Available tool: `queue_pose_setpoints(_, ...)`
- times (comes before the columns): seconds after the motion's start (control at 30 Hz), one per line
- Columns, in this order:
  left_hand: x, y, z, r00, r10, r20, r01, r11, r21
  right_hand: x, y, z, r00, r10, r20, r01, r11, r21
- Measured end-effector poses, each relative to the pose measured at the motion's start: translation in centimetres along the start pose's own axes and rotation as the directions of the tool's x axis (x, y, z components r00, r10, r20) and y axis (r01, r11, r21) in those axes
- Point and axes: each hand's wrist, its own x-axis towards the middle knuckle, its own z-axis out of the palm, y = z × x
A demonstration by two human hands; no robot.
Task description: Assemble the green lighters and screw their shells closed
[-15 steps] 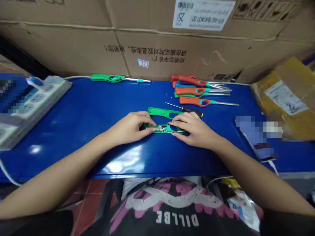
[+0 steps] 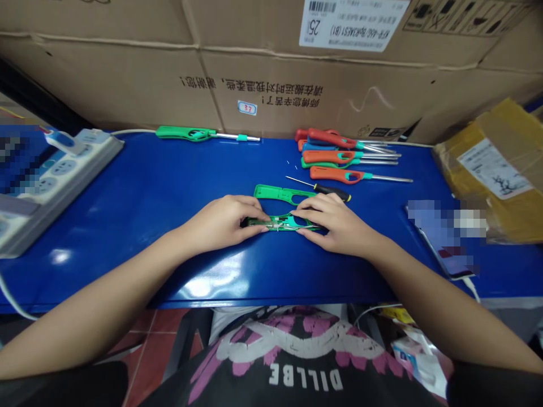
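An opened green lighter body lies on the blue table in front of me, its inner parts and a teal trigger piece showing. My left hand grips its left end between thumb and fingers. On its right end my right hand is closed, thumb at the near edge and fingers at the far edge. Just behind lies the loose green half shell, its right part hidden by my right hand. A screwdriver with a black and yellow handle rests beyond that hand.
Several long-necked lighters are heaped at the back right; one green lighter lies back left. A power strip stands left. A phone and a taped parcel are right. A large carton walls off the back.
Both hands stay almost where they were on the lighter body. The small parts inside it look slightly shifted near my left fingertips.
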Motion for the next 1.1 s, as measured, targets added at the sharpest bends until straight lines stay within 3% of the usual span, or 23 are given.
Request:
queue_pose_setpoints(0.27,0.0,0.1,0.3,0.998,-0.062,-0.013,0.061,0.998,-0.026,0.1,0.0,0.0,1.0,-0.008,-0.007,0.008,1.0,-0.004)
queue_pose_setpoints(0.83,0.1,0.3,0.7,0.997,-0.043,-0.057,0.041,0.998,-0.041,0.1,-0.3,-0.1,0.999,-0.022,-0.023,0.021,0.998,-0.053)
queue_pose_setpoints(0.97,0.1,0.3,1.0,0.997,-0.035,-0.064,0.034,0.999,-0.013,0.1,-0.9,-0.2,0.996,-0.076,-0.043,0.071,0.99,-0.12)
queue_pose_setpoints(1.1,-0.1,0.3,1.1,0.996,-0.024,-0.081,0.023,1.0,-0.005,0.0,-1.4,-0.2,0.986,-0.157,0.057,0.165,0.969,-0.186)
